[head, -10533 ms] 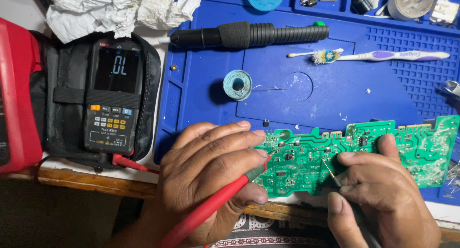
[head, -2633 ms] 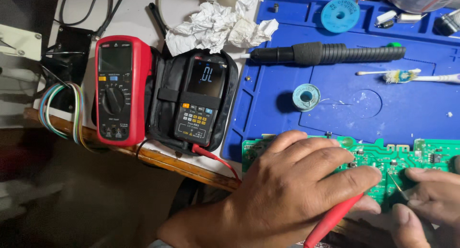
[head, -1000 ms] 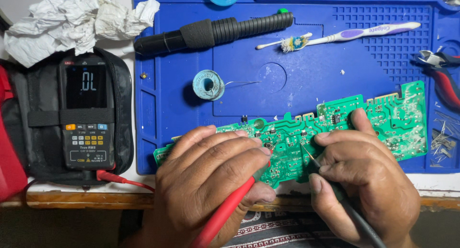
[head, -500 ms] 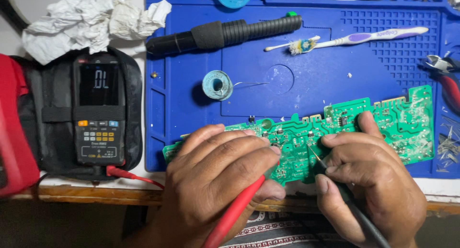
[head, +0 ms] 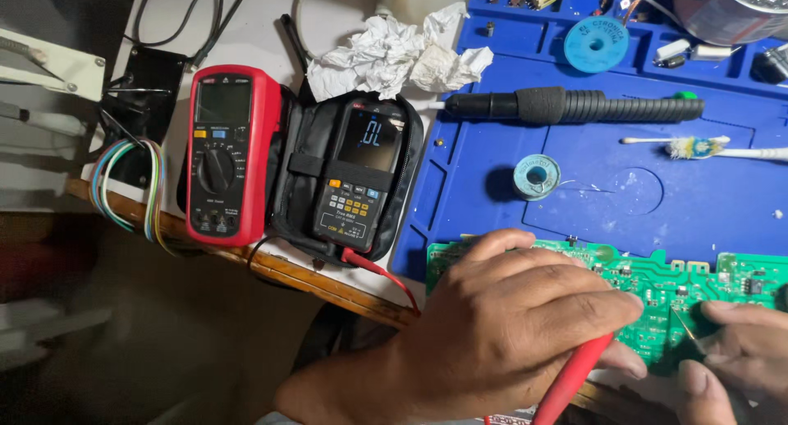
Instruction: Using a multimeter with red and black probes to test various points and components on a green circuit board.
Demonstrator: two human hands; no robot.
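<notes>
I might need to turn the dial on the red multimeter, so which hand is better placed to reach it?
Left, probably. The left hand lies on the green circuit board nearer the red multimeter. It grips a red probe, though. The right hand sits at the frame's far right edge, pinching a thin probe tip.

The circuit board (head: 657, 289) is bright green, speckled with small silver and white marks. The probe (head: 570, 380) in the left hand (head: 501, 326) is red. The work mat (head: 591, 203) is deep blue. One multimeter (head: 226, 154) has a red shell around a dark face; the other meter (head: 361, 174) is black with orange and yellow keys, in a black case. The crumpled paper (head: 394, 55) is white, the solder spool (head: 536, 176) pale blue-grey, the iron handle (head: 574, 106) black, tipped green.
</notes>
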